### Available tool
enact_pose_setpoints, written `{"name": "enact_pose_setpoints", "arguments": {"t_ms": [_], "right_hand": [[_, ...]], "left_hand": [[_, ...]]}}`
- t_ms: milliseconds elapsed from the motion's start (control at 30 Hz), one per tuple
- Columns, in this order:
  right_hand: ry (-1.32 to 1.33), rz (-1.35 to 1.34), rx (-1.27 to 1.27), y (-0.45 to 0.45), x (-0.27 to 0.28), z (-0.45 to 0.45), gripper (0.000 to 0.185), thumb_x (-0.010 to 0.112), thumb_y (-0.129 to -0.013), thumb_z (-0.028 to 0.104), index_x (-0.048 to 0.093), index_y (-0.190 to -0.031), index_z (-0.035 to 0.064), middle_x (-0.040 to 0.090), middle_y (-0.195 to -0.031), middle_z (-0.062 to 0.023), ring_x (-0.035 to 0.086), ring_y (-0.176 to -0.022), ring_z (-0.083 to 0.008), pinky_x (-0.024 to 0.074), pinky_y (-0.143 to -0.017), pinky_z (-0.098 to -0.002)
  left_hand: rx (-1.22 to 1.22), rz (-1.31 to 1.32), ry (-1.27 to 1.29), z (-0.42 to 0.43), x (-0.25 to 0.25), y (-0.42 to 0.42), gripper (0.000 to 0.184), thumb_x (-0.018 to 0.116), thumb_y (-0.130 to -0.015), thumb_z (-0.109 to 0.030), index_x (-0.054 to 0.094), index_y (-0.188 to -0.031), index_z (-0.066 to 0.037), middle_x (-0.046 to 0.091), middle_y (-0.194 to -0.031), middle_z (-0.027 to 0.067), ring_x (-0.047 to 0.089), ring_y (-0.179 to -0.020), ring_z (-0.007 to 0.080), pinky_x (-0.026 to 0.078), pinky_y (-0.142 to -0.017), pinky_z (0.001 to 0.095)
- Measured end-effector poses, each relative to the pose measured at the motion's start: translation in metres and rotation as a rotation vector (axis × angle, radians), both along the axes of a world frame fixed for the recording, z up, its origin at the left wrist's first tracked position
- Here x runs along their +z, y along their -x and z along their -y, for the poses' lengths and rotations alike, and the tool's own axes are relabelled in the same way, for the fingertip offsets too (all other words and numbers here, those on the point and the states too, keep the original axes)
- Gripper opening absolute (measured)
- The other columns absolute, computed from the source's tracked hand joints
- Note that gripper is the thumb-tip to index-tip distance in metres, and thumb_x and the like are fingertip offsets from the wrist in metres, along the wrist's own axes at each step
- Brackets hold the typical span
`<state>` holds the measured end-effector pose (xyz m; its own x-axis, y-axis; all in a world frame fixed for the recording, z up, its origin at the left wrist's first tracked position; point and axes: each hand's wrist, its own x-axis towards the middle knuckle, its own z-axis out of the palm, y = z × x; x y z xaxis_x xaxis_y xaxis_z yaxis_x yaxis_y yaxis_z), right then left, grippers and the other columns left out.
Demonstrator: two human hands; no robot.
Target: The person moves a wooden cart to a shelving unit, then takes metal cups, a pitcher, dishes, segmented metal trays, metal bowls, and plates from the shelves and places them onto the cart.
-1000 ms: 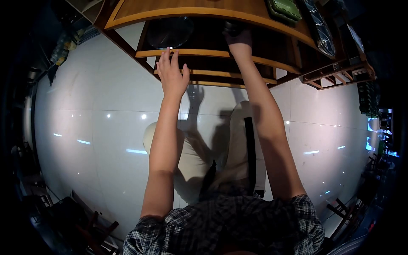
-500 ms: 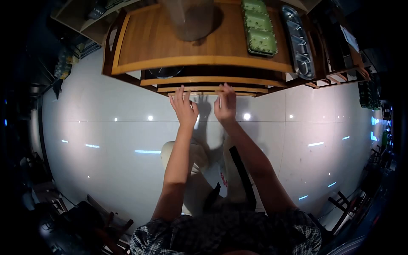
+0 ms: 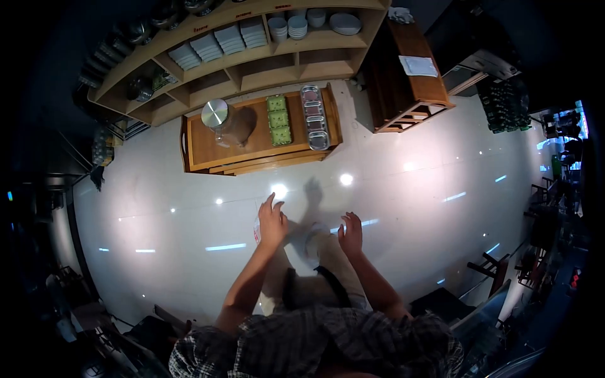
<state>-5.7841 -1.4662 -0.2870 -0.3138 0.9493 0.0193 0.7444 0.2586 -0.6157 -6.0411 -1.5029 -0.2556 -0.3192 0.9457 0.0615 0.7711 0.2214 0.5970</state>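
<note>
My left hand (image 3: 273, 225) hangs in the air over the pale floor, fingers apart, holding nothing. To its right my right hand (image 3: 351, 235) is also raised and free, its fingers loosely bent. Ahead of both hands, apart from them, stands a wooden serving cart (image 3: 189, 140). On its top are a clear jug with a silver lid (image 3: 215, 113), a green three-part dish (image 3: 278, 120) and a long metal tray with compartments (image 3: 314, 118).
Behind the cart runs a wooden shelf unit (image 3: 233, 79) with stacked white plates (image 3: 208, 48) and bowls (image 3: 297, 27). A second wooden cart (image 3: 403, 88) with a white cloth (image 3: 418, 66) stands at right. Chairs (image 3: 491, 268) are at lower right; the tiled floor (image 3: 164, 189) is shiny.
The cart was close at my fingertips and is now farther ahead, with a floor gap between. Both hands have come away from its edge. The shelf behind has come into view.
</note>
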Motion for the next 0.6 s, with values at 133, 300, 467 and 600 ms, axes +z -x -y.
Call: {"name": "enact_pose_setpoints", "arguments": {"t_ms": [133, 300, 467, 600], "right_hand": [[-0.011, 0.007, -0.034, -0.055, 0.053, -0.025, 0.027, 0.054, -0.079, 0.006, 0.054, -0.107, 0.0015, 0.053, -0.112, -0.0178, 0.049, -0.108, -0.0358, 0.0409, -0.092, -0.0434], [0.026, 0.022, -0.132, -0.088, 0.080, -0.075, 0.029, 0.054, -0.084, 0.008, 0.053, -0.112, 0.0009, 0.054, -0.116, -0.0173, 0.050, -0.110, -0.0327, 0.0414, -0.093, -0.0393], [0.017, -0.058, -0.155, -0.071, 0.080, -0.161, 0.031, 0.053, -0.085, 0.009, 0.053, -0.115, 0.0016, 0.057, -0.113, -0.0181, 0.054, -0.104, -0.0342, 0.0436, -0.090, -0.0382], [0.094, -0.074, -0.079, -0.042, 0.081, -0.237, 0.032, 0.054, -0.085, 0.010, 0.053, -0.116, 0.0025, 0.057, -0.114, -0.0185, 0.055, -0.105, -0.0333, 0.0437, -0.091, -0.0371]], "left_hand": [[-0.046, 0.019, -0.020, -0.034, 0.055, -0.027, 0.031, 0.056, -0.070, 0.000, 0.056, -0.101, -0.001, 0.044, -0.126, 0.0195, 0.045, -0.109, 0.0369, 0.035, -0.095, 0.0472], [-0.016, 0.054, -0.008, -0.072, 0.075, -0.055, 0.031, 0.058, -0.069, 0.000, 0.057, -0.100, -0.003, 0.048, -0.124, 0.0176, 0.050, -0.107, 0.0352, 0.040, -0.091, 0.0443], [0.060, 0.150, 0.068, -0.120, 0.067, -0.052, 0.032, 0.056, -0.072, 0.000, 0.055, -0.104, -0.003, 0.050, -0.122, 0.0170, 0.053, -0.104, 0.0364, 0.045, -0.088, 0.0419], [0.116, 0.156, 0.058, -0.180, 0.052, -0.048, 0.037, 0.055, -0.073, 0.001, 0.052, -0.109, -0.003, 0.049, -0.122, 0.0175, 0.052, -0.106, 0.0369, 0.044, -0.089, 0.0403]]}}
